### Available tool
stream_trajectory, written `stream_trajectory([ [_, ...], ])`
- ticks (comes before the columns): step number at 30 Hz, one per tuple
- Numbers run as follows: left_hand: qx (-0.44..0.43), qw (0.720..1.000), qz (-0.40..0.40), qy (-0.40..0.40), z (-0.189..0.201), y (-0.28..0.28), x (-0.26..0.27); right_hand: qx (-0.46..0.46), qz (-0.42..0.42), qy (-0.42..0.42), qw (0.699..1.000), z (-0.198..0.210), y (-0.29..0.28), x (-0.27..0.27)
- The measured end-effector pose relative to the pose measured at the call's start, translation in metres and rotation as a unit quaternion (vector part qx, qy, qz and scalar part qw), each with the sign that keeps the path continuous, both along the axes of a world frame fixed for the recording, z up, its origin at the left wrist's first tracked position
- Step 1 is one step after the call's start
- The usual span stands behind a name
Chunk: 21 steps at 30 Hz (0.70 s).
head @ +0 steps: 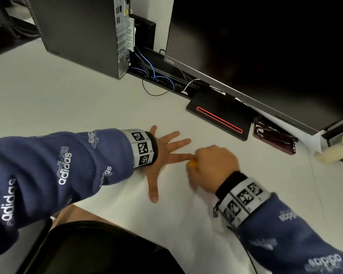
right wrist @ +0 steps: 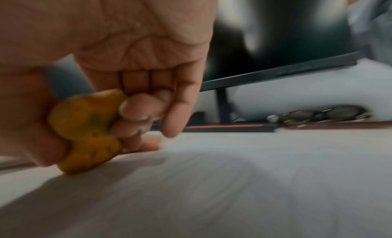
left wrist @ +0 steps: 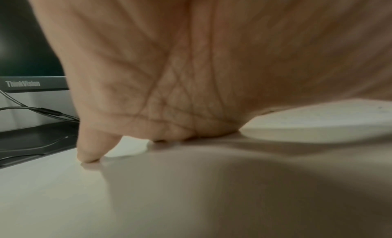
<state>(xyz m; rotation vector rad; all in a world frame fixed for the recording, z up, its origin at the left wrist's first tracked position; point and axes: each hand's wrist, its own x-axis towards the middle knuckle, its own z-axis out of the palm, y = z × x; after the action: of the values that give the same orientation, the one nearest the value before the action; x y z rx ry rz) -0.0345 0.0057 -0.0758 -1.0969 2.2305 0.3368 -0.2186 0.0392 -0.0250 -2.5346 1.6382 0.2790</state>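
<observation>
PC tower (head: 77,32) at back left, well clear of the work. Left hand (head: 162,155) lies palm down on the white desk (head: 67,105), fingers (head: 174,135) straight and spread, thumb (head: 153,190) splayed toward the person. The left wrist view confirms the palm heel and a fingertip are on the surface. My read: it braces or pins the work area, and it holds nothing. Just right of its index finger is the yellow-orange lump (head: 192,164), touching the desk. It looks like a worn eraser or a bit of sponge, can't tell which. Right hand (head: 214,167) pinches the lump (right wrist: 84,132) between the thumb and curled fingertips, little finger pointing down beside it. The low grip puts force straight into the surface, so this is probably rubbing or marking next to the finger. The hand is blurred in both views. Further right are the monitor base (head: 220,117) with its red strip and then folded glasses (head: 273,137), both near but out of the way. The dark monitor (head: 265,46) stands over them.
</observation>
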Motion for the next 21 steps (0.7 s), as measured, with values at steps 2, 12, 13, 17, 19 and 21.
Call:
stream_trajectory([
  [2,-0.002,1.000,0.005,0.011,-0.001,0.002,0.000,0.055,0.098,-0.018,0.993,-0.001,0.040,0.020],
  [12,-0.015,1.000,0.000,0.009,-0.003,0.001,0.000,0.010,0.025,0.012,1.000,0.003,0.004,0.011],
  [13,-0.017,1.000,0.002,0.013,-0.004,0.002,0.001,0.035,0.073,0.007,0.997,0.004,0.025,0.024],
  [17,-0.014,1.000,0.003,0.021,-0.003,0.003,0.001,0.086,0.103,-0.003,0.991,0.002,0.035,0.025],
  [19,-0.009,1.000,0.002,0.004,0.001,0.002,0.000,0.046,0.013,0.011,0.999,0.003,-0.003,0.007],
  [21,-0.005,1.000,0.005,0.004,0.001,0.003,-0.001,0.008,-0.026,0.013,1.000,0.002,-0.013,0.001],
])
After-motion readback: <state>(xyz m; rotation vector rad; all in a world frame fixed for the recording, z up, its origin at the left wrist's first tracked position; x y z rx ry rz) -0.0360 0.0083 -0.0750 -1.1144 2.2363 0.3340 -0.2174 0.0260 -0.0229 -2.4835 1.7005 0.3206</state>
